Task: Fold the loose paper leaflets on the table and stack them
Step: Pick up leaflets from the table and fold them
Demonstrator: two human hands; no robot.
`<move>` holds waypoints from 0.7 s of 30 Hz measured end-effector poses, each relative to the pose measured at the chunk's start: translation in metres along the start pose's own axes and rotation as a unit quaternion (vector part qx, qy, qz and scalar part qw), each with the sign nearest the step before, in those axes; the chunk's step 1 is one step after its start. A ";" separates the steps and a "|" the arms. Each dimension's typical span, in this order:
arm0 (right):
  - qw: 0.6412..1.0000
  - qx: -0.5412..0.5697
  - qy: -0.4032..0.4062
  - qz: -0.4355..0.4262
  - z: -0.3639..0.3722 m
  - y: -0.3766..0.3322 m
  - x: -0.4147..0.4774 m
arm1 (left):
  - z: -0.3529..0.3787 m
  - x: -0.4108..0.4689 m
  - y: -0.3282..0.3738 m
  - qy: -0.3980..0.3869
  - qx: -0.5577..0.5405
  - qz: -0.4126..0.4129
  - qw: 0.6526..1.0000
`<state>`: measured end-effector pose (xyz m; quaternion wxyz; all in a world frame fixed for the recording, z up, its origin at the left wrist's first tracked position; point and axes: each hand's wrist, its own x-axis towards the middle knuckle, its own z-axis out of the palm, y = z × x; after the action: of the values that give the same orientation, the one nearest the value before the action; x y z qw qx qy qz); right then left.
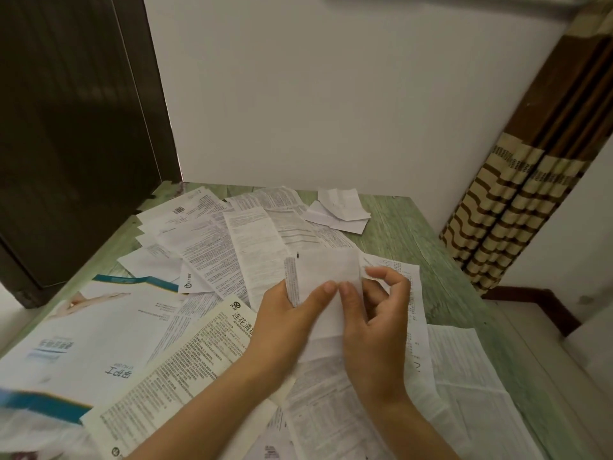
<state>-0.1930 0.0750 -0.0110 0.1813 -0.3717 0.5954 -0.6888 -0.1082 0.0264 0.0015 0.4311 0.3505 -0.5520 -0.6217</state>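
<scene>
Both forearms reach over loose leaflets on the bench; left grip and right grip together pinch one white leaflet.

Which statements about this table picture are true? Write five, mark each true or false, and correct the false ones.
1. The left hand and right hand both pinch one leaflet. True.
2. The table is red plastic. False: its top is green wood grain.
3. Small white papers lie near the table's far edge. True.
4. The teal-banded brochure lies on the person's right. False: it lies on the left.
5. The striped curtain hangs on the right. True.
</scene>
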 end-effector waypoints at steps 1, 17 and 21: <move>1.000 0.015 -0.016 0.022 0.001 0.000 -0.001 | 0.001 0.000 0.000 0.012 -0.010 0.004 1.000; 0.955 -0.044 -0.254 0.148 -0.038 -0.027 0.030 | -0.033 0.018 0.017 -0.083 0.013 -0.033 0.996; 0.959 -0.061 -0.235 0.146 -0.033 -0.021 0.031 | -0.031 0.019 0.014 -0.016 0.038 0.001 0.999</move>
<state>-0.2337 0.0812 0.0175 0.3914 -0.4426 0.6250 -0.5103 -0.0847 -0.0033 0.0115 0.4092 0.3560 -0.5822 -0.6056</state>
